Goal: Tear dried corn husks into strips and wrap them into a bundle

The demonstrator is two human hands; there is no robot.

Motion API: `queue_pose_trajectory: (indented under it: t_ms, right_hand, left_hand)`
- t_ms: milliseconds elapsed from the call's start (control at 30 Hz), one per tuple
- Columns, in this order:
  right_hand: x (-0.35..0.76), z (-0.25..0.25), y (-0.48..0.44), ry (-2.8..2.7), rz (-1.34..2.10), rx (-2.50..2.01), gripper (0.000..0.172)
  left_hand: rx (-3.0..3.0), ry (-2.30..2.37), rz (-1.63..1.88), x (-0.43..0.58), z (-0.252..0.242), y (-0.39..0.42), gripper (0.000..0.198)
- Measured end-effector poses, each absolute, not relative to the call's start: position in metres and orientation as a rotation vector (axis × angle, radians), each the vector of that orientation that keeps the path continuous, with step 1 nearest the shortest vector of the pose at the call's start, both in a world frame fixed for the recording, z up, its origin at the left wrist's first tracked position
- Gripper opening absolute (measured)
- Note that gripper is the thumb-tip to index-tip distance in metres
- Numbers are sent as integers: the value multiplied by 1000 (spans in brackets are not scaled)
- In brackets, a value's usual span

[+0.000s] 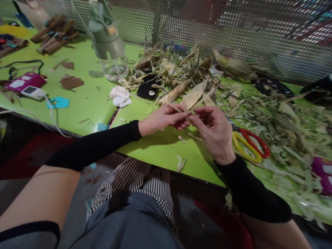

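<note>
Both my hands meet over the green table (145, 148), fingertips close together. My left hand (171, 117) pinches a thin pale strip of dried husk (172, 105). Thumb and fingers of my right hand (211, 129) are closed on a pale husk strip (204, 98) that slants up to the right; whether the two strips are one piece I cannot tell. Just behind the fingers stands a broad pale husk leaf (194, 93). Scissors with red and yellow handles (249, 145) lie right of my right hand, their blades partly hidden.
Husk scraps (178, 65) pile up behind my hands, with more shreds (282, 131) at right. A black phone (149, 86), crumpled tissue (120, 96) and water bottle (109, 45) stand or lie left of the pile. A white cable (53, 114) hangs over the edge. Perforated metal (181, 24) closes the back.
</note>
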State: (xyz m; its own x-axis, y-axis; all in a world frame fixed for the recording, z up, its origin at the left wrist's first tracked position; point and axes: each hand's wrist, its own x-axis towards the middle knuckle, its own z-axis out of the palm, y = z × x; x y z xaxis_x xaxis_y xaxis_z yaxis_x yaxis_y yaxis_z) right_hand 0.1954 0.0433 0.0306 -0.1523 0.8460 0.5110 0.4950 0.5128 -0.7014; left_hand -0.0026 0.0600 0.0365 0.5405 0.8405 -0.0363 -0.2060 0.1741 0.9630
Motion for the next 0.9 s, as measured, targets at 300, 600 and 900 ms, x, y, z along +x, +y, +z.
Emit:
queue_pose_trajectory:
  t_ms: [300,600,900]
  right_hand:
    - [196,40,37,-1924,422,-891,30]
    - [195,46,36,-2079,473,-1007,19]
    - [194,45,36,-2056,412,-1053,13]
  left_hand:
    - [1203,743,576,-3,43,56,13]
    - [1211,801,574,-2,37,56,16]
    - [1263,841,567,-1,42,54,20]
